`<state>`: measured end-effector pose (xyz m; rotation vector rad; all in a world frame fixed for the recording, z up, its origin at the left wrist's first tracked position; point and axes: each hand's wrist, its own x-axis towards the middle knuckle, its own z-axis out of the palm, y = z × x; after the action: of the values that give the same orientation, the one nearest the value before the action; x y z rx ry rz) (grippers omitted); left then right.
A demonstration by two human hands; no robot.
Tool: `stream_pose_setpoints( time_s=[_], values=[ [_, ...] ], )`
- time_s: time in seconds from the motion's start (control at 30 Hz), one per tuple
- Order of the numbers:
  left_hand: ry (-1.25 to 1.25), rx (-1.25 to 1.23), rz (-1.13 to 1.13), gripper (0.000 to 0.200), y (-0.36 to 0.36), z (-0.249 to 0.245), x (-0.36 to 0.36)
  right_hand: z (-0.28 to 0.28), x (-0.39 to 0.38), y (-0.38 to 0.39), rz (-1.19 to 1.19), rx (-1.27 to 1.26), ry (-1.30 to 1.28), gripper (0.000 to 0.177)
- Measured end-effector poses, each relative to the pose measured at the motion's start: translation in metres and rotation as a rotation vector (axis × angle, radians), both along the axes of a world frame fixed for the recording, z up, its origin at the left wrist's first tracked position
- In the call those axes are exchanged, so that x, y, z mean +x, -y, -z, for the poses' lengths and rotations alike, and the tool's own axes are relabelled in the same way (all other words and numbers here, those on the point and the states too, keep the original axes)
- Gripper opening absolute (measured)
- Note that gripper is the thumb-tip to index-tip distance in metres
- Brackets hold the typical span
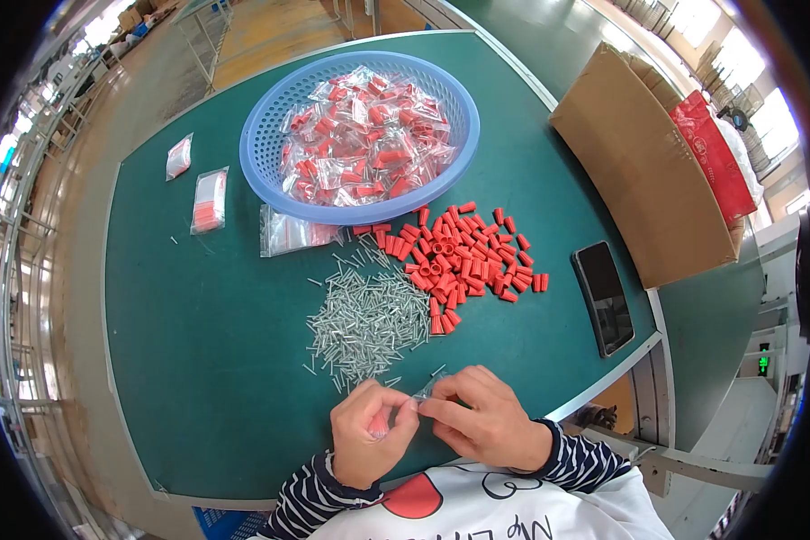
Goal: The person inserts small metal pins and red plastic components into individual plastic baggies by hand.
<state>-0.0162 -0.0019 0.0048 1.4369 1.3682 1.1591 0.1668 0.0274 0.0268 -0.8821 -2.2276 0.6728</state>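
Note:
Close to the table's near edge, my left hand (369, 425) and my right hand (484, 416) meet at the fingertips. Both are closed in a pinch on a small clear plastic bag (430, 387), which is partly hidden by the fingers. Something pinkish red (381, 421) shows inside my left hand; its kind is hidden. Just beyond my hands lies a loose heap of silver screws (364, 315). A pile of red wire connector caps (463, 252) spreads out to the right of the screws.
A blue perforated basket (254, 148) holds many bagged red caps. Flat packs of plastic bags (288, 231) lie beside it, with another pack (209, 200) further left. A phone (603, 297) and a cardboard box (639, 171) are at the right of the green table (207, 360).

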Motion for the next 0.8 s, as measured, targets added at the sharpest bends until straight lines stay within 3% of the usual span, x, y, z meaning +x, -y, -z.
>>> stream_pose_setpoints(
  time_s=[0.1,0.2,0.37,0.47,0.8],
  values=[
    [-0.042,0.036,0.025,0.008,0.001,0.001,0.0,0.003,0.0,0.005,0.042,0.007,0.108,0.035],
    [-0.102,0.09,0.038,0.011,0.001,0.002,0.0,-0.001,0.0,0.006,0.009,-0.018,0.293,0.029],
    [-0.092,0.092,0.088,0.028,-0.005,-0.014,-0.001,-0.007,0.013,-0.007,-0.035,0.039,0.228,0.025],
    [-0.158,0.135,0.23,0.044,-0.008,-0.012,-0.005,-0.012,0.019,-0.012,-0.095,0.054,0.195,0.024],
    [-0.212,0.25,0.198,0.044,-0.006,-0.003,-0.004,-0.019,0.023,-0.02,-0.16,0.037,0.191,0.023]
  ],
)
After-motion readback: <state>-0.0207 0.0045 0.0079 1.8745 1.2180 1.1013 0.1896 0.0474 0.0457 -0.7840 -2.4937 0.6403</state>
